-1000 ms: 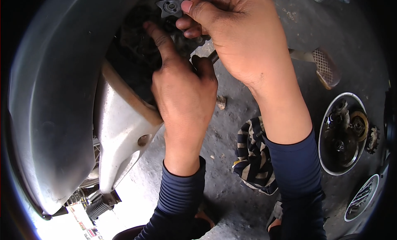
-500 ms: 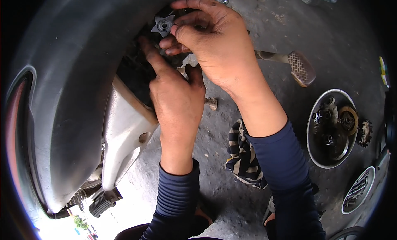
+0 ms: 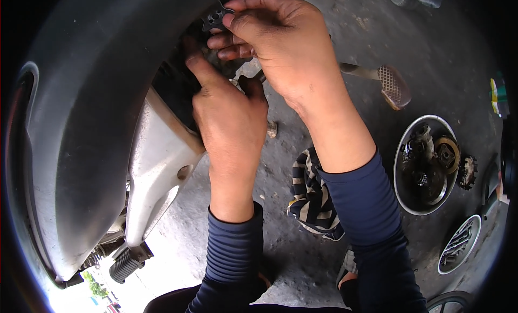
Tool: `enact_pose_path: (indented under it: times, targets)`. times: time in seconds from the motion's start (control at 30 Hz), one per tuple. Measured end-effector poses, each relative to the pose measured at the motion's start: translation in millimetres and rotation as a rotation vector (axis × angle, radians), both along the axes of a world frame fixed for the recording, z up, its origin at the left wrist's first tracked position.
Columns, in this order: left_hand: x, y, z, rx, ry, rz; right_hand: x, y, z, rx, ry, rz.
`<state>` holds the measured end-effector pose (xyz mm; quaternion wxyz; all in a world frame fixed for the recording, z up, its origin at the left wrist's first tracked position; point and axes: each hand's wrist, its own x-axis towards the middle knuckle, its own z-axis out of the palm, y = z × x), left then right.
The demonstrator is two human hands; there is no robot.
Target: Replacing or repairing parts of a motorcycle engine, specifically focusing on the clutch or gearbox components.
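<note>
My right hand [image 3: 291, 49] pinches a small dark star-shaped plate [image 3: 216, 19] with a round hole in its middle. The plate is held at the shadowed opening in the side of a motorcycle, just below its dark body panel [image 3: 102, 108]. Lower and to the left, my left hand [image 3: 229, 119] has its index finger stretched into that dark opening and its thumb apart. The fingertip is lost in shadow, and the other fingers are mostly hidden. I see nothing held in the left hand.
A silver footrest bracket [image 3: 154, 167] and a rubber peg [image 3: 127, 265] sit at left. A treaded pedal [image 3: 394, 87] juts out at right. On the grey floor lie a striped cloth [image 3: 315, 197], an oily parts bowl [image 3: 398, 175], a toothed part [image 3: 468, 173] and a smaller dish [image 3: 443, 267].
The star-shaped plate has moved up and tilted, so its face shows less. My right hand has risen slightly with it. The left hand stays at the opening, and the view has shifted a little.
</note>
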<state>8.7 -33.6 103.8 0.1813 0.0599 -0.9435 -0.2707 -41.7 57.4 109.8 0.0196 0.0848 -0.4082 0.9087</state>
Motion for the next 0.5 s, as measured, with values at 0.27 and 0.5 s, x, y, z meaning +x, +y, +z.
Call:
enact_pose_path:
  times: [0.27,0.5]
  targets:
    - [-4,-2,-8,-0.158,0.132,-0.034,-18,6,11,0.637,0.365,-0.386]
    - [-1,-2,0,-0.098,-0.015,0.007,-35,-7,2,0.570,0.534,-0.391]
